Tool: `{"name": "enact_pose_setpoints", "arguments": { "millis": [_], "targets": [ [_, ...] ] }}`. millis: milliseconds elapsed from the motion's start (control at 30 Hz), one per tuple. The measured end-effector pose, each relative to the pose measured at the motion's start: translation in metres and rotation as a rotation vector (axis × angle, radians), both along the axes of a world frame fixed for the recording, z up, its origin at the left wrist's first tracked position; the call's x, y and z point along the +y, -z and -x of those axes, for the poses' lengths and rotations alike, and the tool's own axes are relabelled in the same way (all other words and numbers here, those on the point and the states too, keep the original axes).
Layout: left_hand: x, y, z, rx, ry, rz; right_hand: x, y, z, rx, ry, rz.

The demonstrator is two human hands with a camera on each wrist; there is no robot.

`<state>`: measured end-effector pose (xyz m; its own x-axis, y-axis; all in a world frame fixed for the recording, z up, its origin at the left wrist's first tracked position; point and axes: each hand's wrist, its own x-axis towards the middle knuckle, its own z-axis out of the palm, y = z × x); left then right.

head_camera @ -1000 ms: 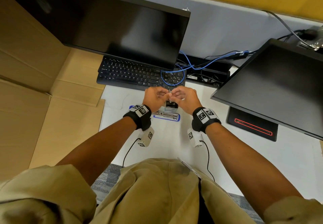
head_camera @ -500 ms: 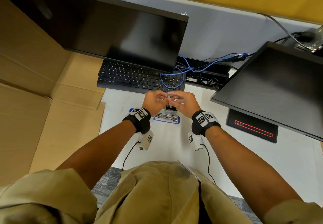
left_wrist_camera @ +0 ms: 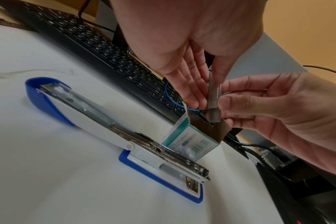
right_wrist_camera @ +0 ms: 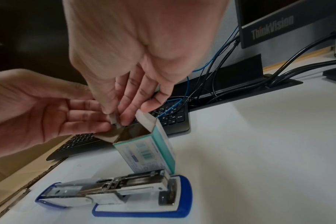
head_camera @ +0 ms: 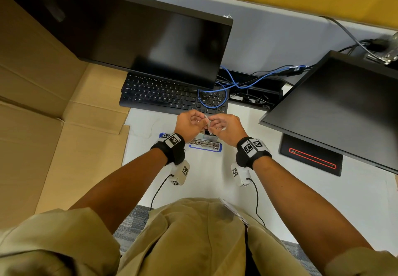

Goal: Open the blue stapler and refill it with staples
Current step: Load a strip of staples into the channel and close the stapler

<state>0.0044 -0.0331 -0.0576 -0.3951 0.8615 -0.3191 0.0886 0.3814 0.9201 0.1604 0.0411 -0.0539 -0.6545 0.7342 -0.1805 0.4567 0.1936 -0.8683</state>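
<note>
The blue stapler (left_wrist_camera: 113, 136) lies swung open near the table's (head_camera: 206, 181) front edge, its channel bare. Just behind stands the open staple box (right_wrist_camera: 146, 148). Above it, both hands (head_camera: 189, 125) (head_camera: 226, 128) pinch 1 staple strip (left_wrist_camera: 213, 100); best keep it straight and lower it legs-down into the channel.

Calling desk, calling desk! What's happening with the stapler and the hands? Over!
Both hands pinch staple strip above open staple box: left hand, right hand. Blue stapler lies open on desk, untouched. Nothing blocking its channel.
</note>
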Motion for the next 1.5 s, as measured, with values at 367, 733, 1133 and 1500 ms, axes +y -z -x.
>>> {"name": "enact_pose_setpoints", "arguments": {
  "millis": [367, 733, 1133, 1500],
  "targets": [
    [0.005, -0.002, 0.002, 0.226, 0.059, -0.093, 0.0, 0.007, -0.003, -0.067, 0.065, -0.112],
    [0.002, -0.001, -0.016, 0.548, 0.3, -0.13, 0.004, 0.008, -0.012, -0.162, 0.18, -0.089],
    [0.006, 0.011, -0.024, 0.914, 0.536, -0.124, 0.003, 0.006, -0.01, -0.155, 0.137, -0.111],
    [0.008, 0.018, -0.024, 0.967, 0.604, -0.05, 0.001, 0.009, -0.012, -0.128, 0.173, -0.074]
  ]
}}
